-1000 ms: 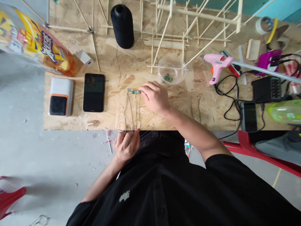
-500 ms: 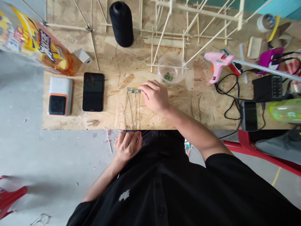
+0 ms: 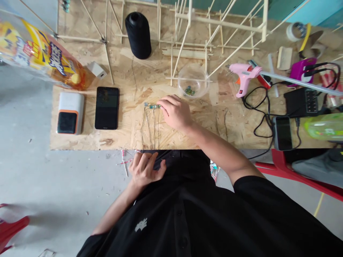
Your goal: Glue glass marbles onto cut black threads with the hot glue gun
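A short row of glass marbles [image 3: 151,106] in blue and green lies on the wooden table. Dark threads [image 3: 148,126] run from the row to the table's front edge. My right hand [image 3: 175,112] is closed, its fingertips pinching at the marble on the row's right end; the fingers partly hide that marble. Below the table edge, my left hand [image 3: 147,169] is open near the thread ends, thumb spread away from the curved fingers. Behind my right hand stands a clear plastic bowl [image 3: 183,84] with several marbles in it.
A black thread cone [image 3: 138,35] and a frame of wooden sticks [image 3: 219,25] stand at the back. Left are a phone [image 3: 106,108], a power bank [image 3: 70,113] and a drink bottle [image 3: 57,62]. A pink glue gun [image 3: 244,75] and cables lie right.
My left thumb has opened away from the fingers, which were closed together before. My right hand has stayed at the marble row. The view has shifted slightly.
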`<state>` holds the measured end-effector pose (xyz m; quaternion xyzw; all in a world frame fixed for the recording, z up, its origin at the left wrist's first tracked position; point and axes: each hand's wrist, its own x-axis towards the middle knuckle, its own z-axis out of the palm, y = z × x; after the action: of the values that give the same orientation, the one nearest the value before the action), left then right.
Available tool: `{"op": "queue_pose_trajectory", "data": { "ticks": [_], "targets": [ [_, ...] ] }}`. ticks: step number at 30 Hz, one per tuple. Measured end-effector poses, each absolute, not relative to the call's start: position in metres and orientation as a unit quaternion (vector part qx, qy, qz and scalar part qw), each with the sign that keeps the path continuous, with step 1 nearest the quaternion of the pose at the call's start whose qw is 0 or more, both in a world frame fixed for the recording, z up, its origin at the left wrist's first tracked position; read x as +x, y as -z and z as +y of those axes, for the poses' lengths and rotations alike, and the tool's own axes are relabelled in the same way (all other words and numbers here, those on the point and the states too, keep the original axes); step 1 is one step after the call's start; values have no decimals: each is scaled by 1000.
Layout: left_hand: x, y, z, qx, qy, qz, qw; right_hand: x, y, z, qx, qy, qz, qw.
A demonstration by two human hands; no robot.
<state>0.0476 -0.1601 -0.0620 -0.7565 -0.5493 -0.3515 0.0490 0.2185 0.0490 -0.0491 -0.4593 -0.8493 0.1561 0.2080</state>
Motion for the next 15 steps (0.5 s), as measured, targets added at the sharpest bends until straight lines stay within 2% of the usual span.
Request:
{"op": "queue_pose_trajectory", "data": {
  "ticks": [15],
  "targets": [
    [48,53,-160,-765,364,-529,50,222,40,44,-459,-160,-850,203]
  ]
}}
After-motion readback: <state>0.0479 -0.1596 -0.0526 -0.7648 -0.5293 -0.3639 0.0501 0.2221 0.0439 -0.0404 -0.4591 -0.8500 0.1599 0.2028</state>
